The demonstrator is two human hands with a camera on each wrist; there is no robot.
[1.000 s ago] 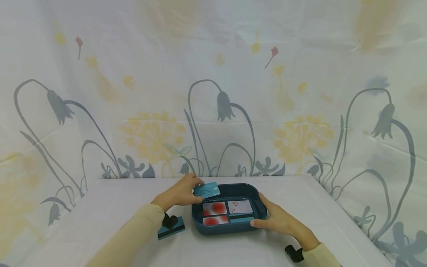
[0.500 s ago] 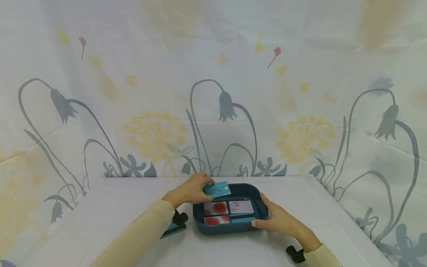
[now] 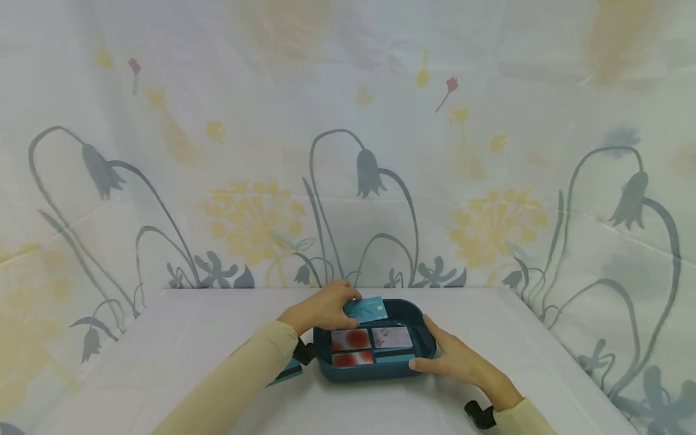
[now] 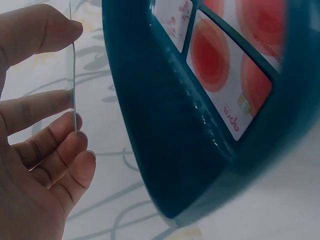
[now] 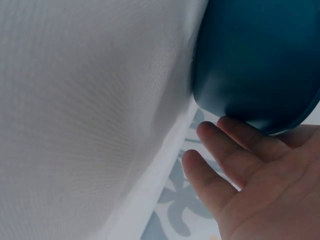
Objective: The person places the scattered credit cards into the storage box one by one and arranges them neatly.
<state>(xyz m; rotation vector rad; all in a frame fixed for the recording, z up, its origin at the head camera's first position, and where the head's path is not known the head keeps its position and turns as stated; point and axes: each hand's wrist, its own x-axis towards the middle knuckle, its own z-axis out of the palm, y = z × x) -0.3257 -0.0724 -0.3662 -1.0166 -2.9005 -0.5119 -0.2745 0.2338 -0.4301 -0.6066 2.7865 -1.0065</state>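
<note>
My left hand (image 3: pixel 328 308) pinches a blue bank card (image 3: pixel 368 309) over the far left part of a dark teal plastic box (image 3: pixel 370 376). In the left wrist view the bank card (image 4: pixel 74 90) appears edge-on between thumb and fingers, apart from the box wall. My right hand (image 3: pixel 454 356) rests on the box's right end, thumb at the near rim. From the right wrist, its fingers (image 5: pixel 230 155) look fairly straight beside the box's outer wall; the thumb is hidden. Inside the box lie two red-patterned cards (image 3: pixel 350 339), a white flowered card (image 3: pixel 391 337) and a blue card (image 3: pixel 394 357).
Another blue card (image 3: pixel 287 373) with a dark stripe lies on the white table (image 3: pixel 228 308) left of the box, partly covered by my left arm. Black wrist cameras (image 3: pixel 480 415) sit on both wrists. Behind the table hangs a flower-patterned curtain (image 3: pixel 348 151).
My left hand has moved right with the bank card, from the box's left rim to over its far part. The right hand and the box have stayed put.
</note>
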